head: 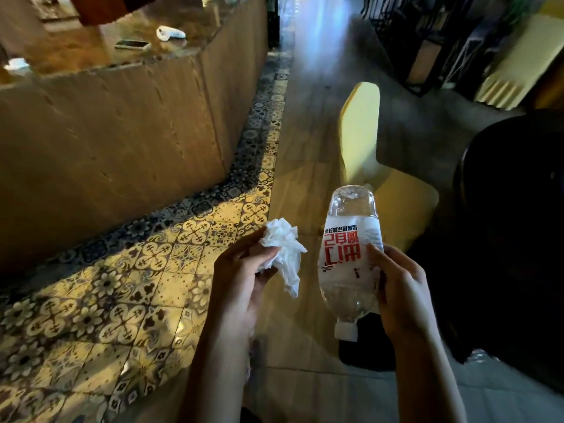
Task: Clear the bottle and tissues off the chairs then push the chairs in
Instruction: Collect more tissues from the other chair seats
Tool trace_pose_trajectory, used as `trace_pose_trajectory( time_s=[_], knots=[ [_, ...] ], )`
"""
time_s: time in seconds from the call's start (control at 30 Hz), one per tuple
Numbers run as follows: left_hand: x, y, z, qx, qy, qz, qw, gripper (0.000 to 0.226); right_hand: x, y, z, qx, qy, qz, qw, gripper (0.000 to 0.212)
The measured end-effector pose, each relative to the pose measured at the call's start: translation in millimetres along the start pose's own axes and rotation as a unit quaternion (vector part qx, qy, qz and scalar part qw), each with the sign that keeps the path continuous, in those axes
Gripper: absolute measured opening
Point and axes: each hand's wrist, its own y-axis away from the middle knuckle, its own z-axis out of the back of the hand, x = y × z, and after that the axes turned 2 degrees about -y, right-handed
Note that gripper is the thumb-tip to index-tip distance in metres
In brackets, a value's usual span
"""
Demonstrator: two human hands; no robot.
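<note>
My left hand (241, 276) holds a crumpled white tissue (283, 251) low in the middle of the view. My right hand (403, 288) grips a clear plastic bottle (348, 254) with a white label and red lettering; its white cap points down toward me. Just beyond the bottle stands a yellow chair (360, 132), its backrest upright and its seat partly hidden behind the bottle. Nothing is visible on the part of the seat that shows.
A tall wooden counter (122, 141) fills the left, with a phone (132, 44) and a white object (171, 33) on top. Patterned floor tiles (122, 285) run along its base. A dark round object (512, 224) sits at right, and dark racks (427, 41) stand at the back right.
</note>
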Motion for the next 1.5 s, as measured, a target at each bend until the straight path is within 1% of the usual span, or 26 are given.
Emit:
trace_pose_trajectory(
  time_s=[0.13, 0.2, 0.33, 0.47, 0.6, 0.73, 0.9, 1.07, 1.27, 1.33, 1.43, 1.5],
  knots=[
    [-15.0, -86.1, -20.6, 0.050, -0.012, 0.022, 0.998, 0.039, 7.9, -63.4, -26.3, -0.041, 0.003, 0.031, 0.999, 0.019],
    [-26.5, -132.8, -29.9, 0.072, -0.013, 0.033, 0.997, 0.038, 13.2, -97.0, -44.3, -0.066, -0.003, 0.036, 0.997, 0.019],
    [-53.6, -209.6, -48.3, 0.103, -0.025, 0.041, 0.994, 0.041, 22.6, -152.9, -75.8, -0.106, -0.003, 0.050, 0.993, 0.017],
    [-73.3, -273.9, -71.4, 0.141, -0.018, 0.040, 0.989, 0.051, 27.4, -196.3, -100.0, -0.135, -0.025, 0.059, 0.989, 0.017],
    [-67.8, -319.8, -100.9, 0.187, -0.043, 0.064, 0.979, 0.047, 28.5, -230.1, -102.3, -0.165, -0.015, 0.062, 0.984, 0.017],
    [-50.6, -356.3, -136.5, 0.213, -0.069, 0.090, 0.970, 0.032, 33.3, -267.5, -84.8, -0.211, -0.051, 0.062, 0.974, 0.017],
    [-19.0, -409.0, -196.6, 0.213, -0.094, 0.115, 0.966, 0.043, 35.5, -330.1, -42.6, -0.271, -0.057, 0.055, 0.959, 0.017],
    [33.3, -467.4, -270.8, 0.226, -0.132, 0.134, 0.956, 0.038, 43.6, -414.3, 9.7, -0.301, -0.070, 0.044, 0.950, 0.017],
    [115.9, -533.5, -350.9, 0.211, -0.161, 0.179, 0.947, 0.042, 35.2, -522.5, 75.9, -0.318, -0.083, -0.022, 0.944, 0.017],
    [145.4, -554.5, -371.4, 0.199, -0.192, 0.202, 0.940, 0.045, 26.7, -553.1, 95.6, -0.329, -0.092, -0.043, 0.939, 0.018],
    [186.3, -589.4, -394.6, 0.198, -0.259, 0.227, 0.918, 0.057, 9.9, -589.9, 118.5, -0.341, -0.099, -0.078, 0.932, 0.018],
    [217.6, -617.9, -407.7, 0.195, -0.293, 0.246, 0.903, 0.055, -3.8, -611.2, 133.0, -0.350, -0.120, -0.103, 0.923, 0.019]
  ],
)
